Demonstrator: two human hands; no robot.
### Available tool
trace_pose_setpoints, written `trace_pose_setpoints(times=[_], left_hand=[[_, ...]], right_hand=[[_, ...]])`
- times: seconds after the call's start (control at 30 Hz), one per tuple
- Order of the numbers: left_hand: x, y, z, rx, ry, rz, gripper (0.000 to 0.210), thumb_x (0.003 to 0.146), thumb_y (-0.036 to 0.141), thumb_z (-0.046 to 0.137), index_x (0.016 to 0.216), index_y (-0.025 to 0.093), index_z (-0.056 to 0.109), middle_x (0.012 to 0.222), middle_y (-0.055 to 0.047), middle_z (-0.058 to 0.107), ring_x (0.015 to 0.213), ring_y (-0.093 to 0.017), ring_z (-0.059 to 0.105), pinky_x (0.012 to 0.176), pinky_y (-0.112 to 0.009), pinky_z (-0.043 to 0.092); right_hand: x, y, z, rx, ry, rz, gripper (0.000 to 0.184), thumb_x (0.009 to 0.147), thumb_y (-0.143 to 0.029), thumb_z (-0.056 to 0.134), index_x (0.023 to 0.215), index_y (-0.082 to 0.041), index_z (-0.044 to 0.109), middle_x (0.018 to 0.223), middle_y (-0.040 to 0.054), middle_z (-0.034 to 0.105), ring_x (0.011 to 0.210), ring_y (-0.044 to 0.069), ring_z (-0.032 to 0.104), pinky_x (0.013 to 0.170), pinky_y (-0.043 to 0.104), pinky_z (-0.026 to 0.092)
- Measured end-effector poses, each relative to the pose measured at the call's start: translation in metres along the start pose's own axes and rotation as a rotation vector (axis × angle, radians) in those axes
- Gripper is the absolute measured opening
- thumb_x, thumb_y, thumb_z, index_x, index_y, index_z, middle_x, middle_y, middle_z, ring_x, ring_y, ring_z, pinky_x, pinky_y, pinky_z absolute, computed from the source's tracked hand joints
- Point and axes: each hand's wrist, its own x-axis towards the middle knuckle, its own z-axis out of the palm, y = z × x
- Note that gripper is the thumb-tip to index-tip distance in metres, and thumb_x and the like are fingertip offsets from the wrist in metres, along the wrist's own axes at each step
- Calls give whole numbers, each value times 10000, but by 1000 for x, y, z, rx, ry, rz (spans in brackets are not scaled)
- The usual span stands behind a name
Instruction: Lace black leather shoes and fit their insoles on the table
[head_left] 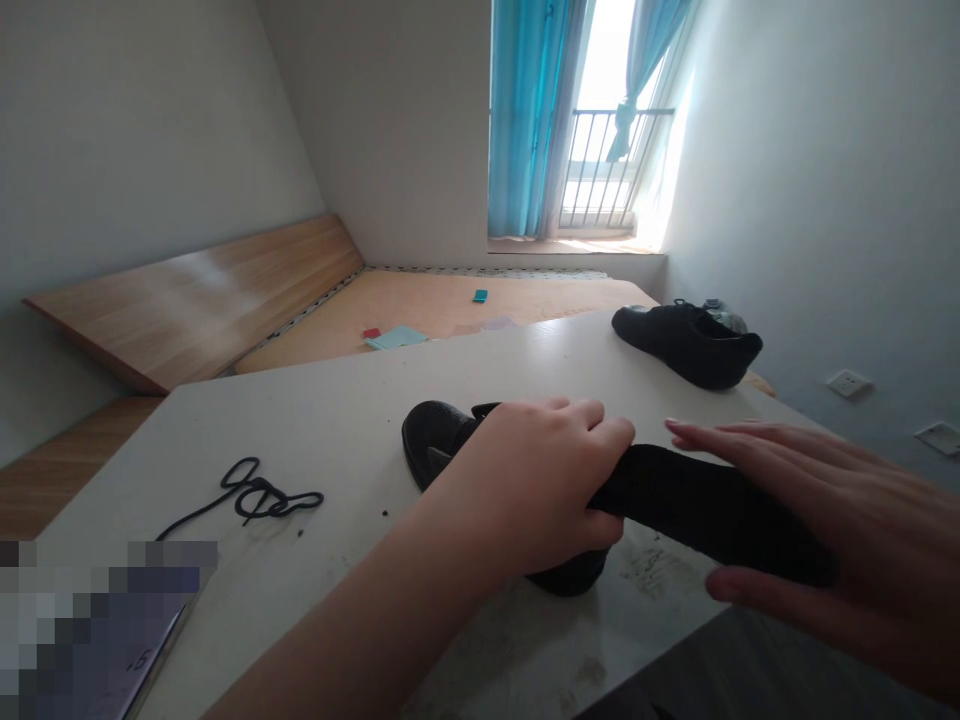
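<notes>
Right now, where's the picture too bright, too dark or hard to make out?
Head view: the window is blown out to white; head view: pale glare sits on the wooden board; head view: the black strip held in the left hand shows little surface detail; head view: pixelated blocks hide part of the flat object at lower left.

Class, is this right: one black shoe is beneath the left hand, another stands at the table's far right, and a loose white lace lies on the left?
The loose lace on the table is black, not white, as the head view shows; the rest is right.
</notes>
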Motion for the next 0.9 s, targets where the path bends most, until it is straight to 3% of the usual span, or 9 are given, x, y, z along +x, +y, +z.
trace_pose_setpoints(times=[0.13,0.23,0.33,0.53,0.8,0.9], left_hand=[[-2,2,-3,-15,28,-1,187,834,326,586,959,196,632,928,-15,674,770,-187,612,585,-310,384],[-5,-5,-6,-94,-35,-69,332,770,291,648,1096,232,626,1017,-6,681,843,-201,633,645,-315,432],[-10,-17,-10,-188,-79,-126,482,742,319,701,1211,291,596,1099,16,693,937,-214,644,740,-331,463],[-11,-27,-16,-376,-67,-183,566,708,656,702,1159,320,640,1024,15,723,901,-220,642,722,-322,459],[-6,-32,-10,-528,-15,-218,308,810,488,691,1039,282,693,925,38,728,870,-169,652,723,-280,438],[-4,-34,-6,-544,23,-247,275,798,484,707,967,267,707,862,45,720,810,-152,648,683,-267,429]], right_hand=[[21,-10,7,128,-84,-39,371,865,-552,569,1098,-266,604,945,36,728,812,232,708,638,344,586],[27,-11,7,211,-154,17,170,903,-423,529,942,-280,613,726,-16,680,570,164,640,458,261,477],[24,-10,5,235,-219,86,155,920,-394,496,891,-289,606,652,-30,634,509,147,587,437,259,422],[20,-9,2,255,-273,159,198,925,-408,473,874,-283,618,619,-26,619,489,145,568,439,271,377],[25,-15,0,311,-341,207,244,926,-440,464,878,-240,595,638,-2,631,542,167,590,471,271,373],[21,-14,2,317,-300,180,253,901,-417,521,1077,-240,557,748,12,675,596,174,630,501,270,426]])
